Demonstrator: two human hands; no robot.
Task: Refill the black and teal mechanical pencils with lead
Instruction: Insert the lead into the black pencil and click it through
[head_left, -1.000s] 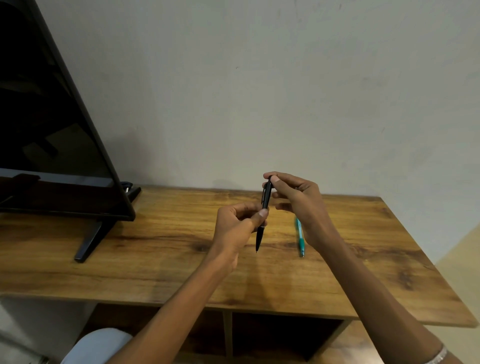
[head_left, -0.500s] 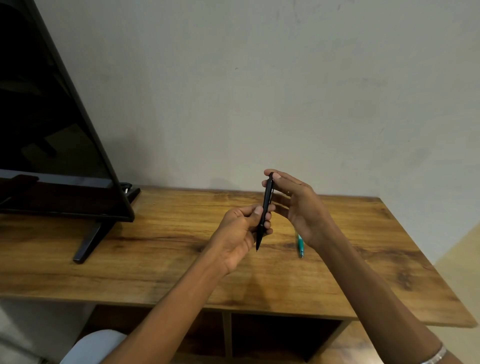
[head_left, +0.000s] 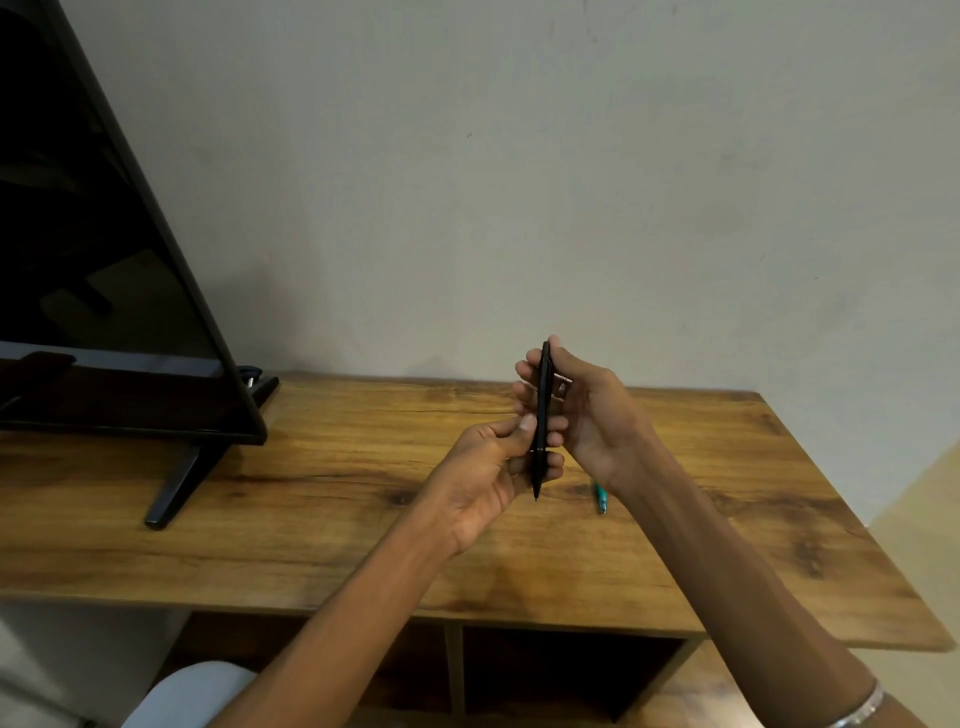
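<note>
The black mechanical pencil (head_left: 542, 410) stands nearly upright above the wooden table (head_left: 322, 499), tip pointing down. My left hand (head_left: 493, 473) pinches its lower barrel between thumb and fingers. My right hand (head_left: 582, 415) holds the upper half, fingers curled round it near the top end. The teal mechanical pencil (head_left: 600, 501) lies flat on the table just right of the hands; only its lower end shows, the rest is hidden behind my right wrist.
A black flat screen (head_left: 93, 270) on a stand (head_left: 176, 483) fills the table's left part. The plain wall rises right behind the table. Open shelves (head_left: 561, 675) sit under the tabletop. A pale rounded object (head_left: 192, 693) is at the bottom left.
Both hands have raised the black pencil slightly and turned it more upright. My right hand has shifted from its top cap to wrap the upper barrel, covering more of the teal pencil.
</note>
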